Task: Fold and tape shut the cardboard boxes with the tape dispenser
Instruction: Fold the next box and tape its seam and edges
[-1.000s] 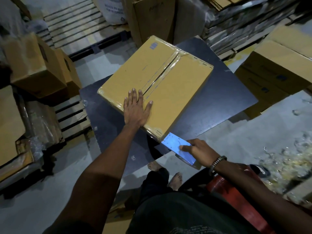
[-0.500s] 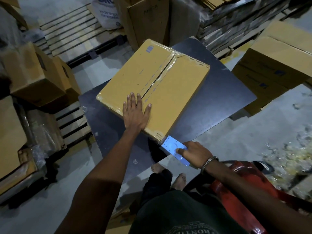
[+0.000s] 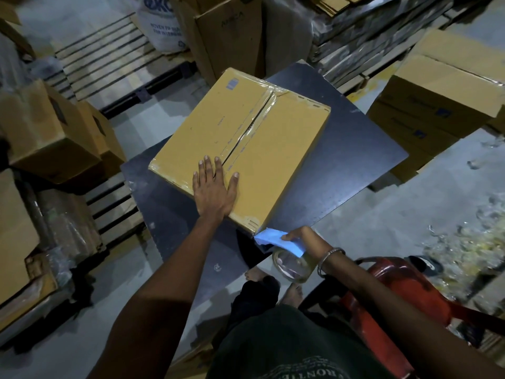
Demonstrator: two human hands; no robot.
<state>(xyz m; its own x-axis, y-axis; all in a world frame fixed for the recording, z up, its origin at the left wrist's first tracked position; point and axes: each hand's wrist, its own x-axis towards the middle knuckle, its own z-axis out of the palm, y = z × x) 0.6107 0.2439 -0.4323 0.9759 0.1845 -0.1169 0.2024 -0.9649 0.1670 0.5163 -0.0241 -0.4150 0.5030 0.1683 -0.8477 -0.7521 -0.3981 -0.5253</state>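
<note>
A closed brown cardboard box [image 3: 276,149] lies on the dark table [image 3: 352,160], its centre seam and edges covered with clear tape. My left hand [image 3: 214,190] presses flat on the near part of the box top, fingers spread. My right hand [image 3: 303,239] grips the blue tape dispenser [image 3: 278,240], whose front edge touches the box's nearest corner. Its clear tape roll [image 3: 291,266] hangs below the hand.
Stacks of cardboard boxes stand on the left [image 3: 46,132] and on the right [image 3: 442,99]. Wooden pallets [image 3: 109,67] and a white sack [image 3: 161,26] lie at the back. A red plastic chair [image 3: 404,291] is beneath my right arm. Debris litters the floor at right.
The dispenser has moved up to the box's nearest corner. My left hand still presses on the box top.
</note>
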